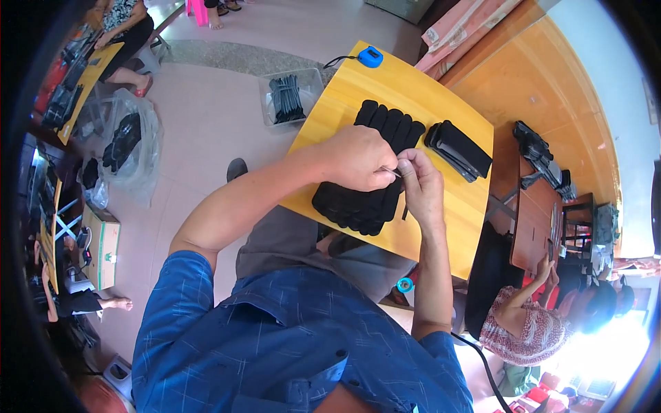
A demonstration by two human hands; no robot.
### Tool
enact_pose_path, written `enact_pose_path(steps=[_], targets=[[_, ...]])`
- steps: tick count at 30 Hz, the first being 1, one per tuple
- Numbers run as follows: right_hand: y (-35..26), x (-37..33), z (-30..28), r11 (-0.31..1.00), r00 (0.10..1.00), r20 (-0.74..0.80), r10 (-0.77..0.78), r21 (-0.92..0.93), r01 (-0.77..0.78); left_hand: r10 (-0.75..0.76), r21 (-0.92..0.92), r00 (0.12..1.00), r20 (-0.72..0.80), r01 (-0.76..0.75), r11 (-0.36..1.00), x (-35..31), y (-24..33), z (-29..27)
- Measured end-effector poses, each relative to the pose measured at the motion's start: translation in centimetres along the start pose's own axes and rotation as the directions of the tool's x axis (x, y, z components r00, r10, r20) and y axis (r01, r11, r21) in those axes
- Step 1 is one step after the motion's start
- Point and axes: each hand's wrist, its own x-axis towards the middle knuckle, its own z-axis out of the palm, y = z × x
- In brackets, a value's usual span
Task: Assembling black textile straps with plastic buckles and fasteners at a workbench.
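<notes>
My left hand (359, 160), closed in a fist, and my right hand (421, 189), thumb pinched against the fingers, meet above a yellow wooden table (441, 224). A thin, pale thing shows between their fingertips, too small to name. Under the hands lies a row of long, rounded black fabric pieces (354, 210), side by side; their middle is hidden by my left hand. A short narrow black strip hangs by the row's right side, below my right hand. To the right is a separate stack of flat black pieces (458, 150).
A blue case with a black wrist loop (370, 56) lies at the table's far edge. Beyond its left side, a clear plastic bin (264, 103) holds dark grey strips. Clear bags (141, 162) of black items are on the floor at left. Other people sit left and right.
</notes>
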Motion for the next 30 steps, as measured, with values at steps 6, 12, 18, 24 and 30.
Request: enact_pose_path(steps=[6, 12, 18, 24, 30], targets=[[0.8, 0.2, 0.1, 0.997, 0.998, -0.014, 0.062, 0.039, -0.061, 0.112, -0.448, 0.987, 0.115, -0.049, 0.893, -0.3, -2.7, -1.0], [1.1, 0.4, 0.6, 1.0, 0.999, -0.046, 0.021, 0.021, -0.02, -0.08, -0.998, 0.996, 0.043, 0.047, 0.048, -3.2, -5.1, 1.0], [0.4, 0.3, 0.0, 0.999, 0.999, -0.033, 0.03, -0.025, -0.031, -0.1, -0.909, 0.992, 0.073, 0.108, 0.402, -2.7, -3.6, -1.7], [-0.4, 0.4, -1.4, 0.991, 0.992, 0.092, -0.082, -0.095, 0.09, -0.164, -0.564, 0.981, -0.105, 0.077, 0.822, -2.8, -1.9, -1.2], [-1.5, 1.3, -2.5, 0.928, 0.971, 0.225, -0.078, -0.339, 0.154, -0.409, -0.186, 0.902, -0.136, 0.383, 0.905, -0.9, 1.7, -0.6]])
